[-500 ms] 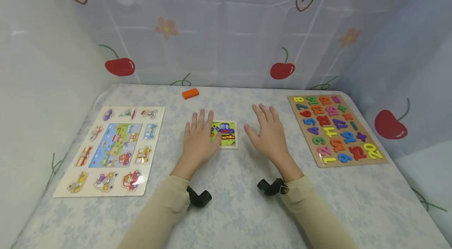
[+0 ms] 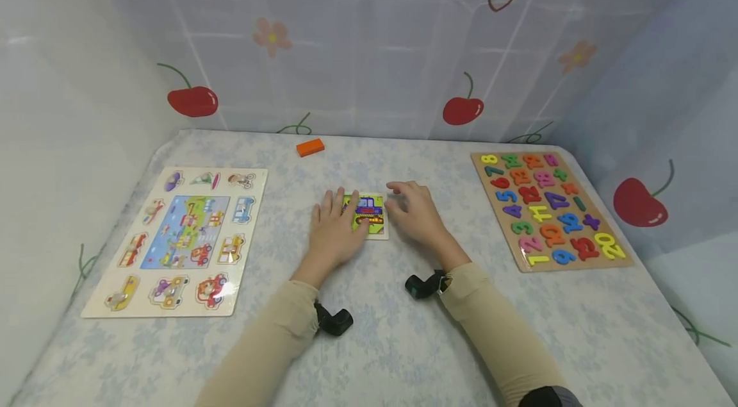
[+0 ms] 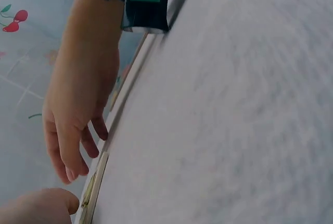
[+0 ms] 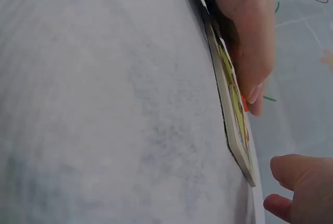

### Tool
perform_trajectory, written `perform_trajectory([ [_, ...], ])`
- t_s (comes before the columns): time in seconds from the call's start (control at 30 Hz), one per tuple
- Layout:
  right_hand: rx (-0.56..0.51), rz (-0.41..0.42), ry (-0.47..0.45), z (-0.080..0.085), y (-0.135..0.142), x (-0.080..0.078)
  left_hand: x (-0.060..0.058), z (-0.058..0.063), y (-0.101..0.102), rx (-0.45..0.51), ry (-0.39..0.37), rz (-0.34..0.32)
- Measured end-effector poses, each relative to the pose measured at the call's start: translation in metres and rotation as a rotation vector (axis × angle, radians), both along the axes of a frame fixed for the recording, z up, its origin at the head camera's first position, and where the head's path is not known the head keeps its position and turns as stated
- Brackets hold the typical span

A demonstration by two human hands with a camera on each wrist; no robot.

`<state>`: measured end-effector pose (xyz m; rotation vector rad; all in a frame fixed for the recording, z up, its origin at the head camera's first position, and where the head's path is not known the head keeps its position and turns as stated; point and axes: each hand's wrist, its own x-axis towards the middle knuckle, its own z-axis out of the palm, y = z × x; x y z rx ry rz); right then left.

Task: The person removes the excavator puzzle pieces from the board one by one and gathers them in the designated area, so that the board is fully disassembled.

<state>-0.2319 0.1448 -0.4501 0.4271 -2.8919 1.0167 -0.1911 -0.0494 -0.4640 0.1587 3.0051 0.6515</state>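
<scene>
A small square picture puzzle (image 2: pixel 376 217) with a purple truck on green lies flat in the middle of the table in the head view. Over its left side rests my left hand (image 2: pixel 337 235), fingers straight and thumb spread onto the picture. My right hand (image 2: pixel 419 216) hovers just past the puzzle's right edge, fingers loosely bent and holding nothing. From the right wrist view, the puzzle (image 4: pixel 238 117) shows edge-on, with a gap between it and the right thumb (image 4: pixel 294 171). The left wrist view catches the left thumb (image 3: pixel 44 206) beside the puzzle's rim (image 3: pixel 93 190).
At the left lies a vehicle peg puzzle board (image 2: pixel 242 288). A wooden number board (image 2: pixel 533 186) with colourful digits sits at the right. An orange block (image 2: pixel 310 147) lies near the back edge, before a curtain (image 2: pixel 369 61) printed with cherries.
My right hand has moved left to the puzzle's edge, its fingers bending. My left hand has shifted slightly right over the puzzle. The head view has tilted slightly.
</scene>
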Motion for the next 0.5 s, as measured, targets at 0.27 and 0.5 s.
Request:
perform_trajectory([
  [0.27,0.121,0.012,0.022,-0.007,-0.008,-0.006,0.003,-0.014,0.003,-0.047,0.061,0.017],
  [0.5,0.181,0.021,0.010,-0.005,-0.012,-0.008,0.004,-0.012,0.003,-0.078,0.073,0.019],
])
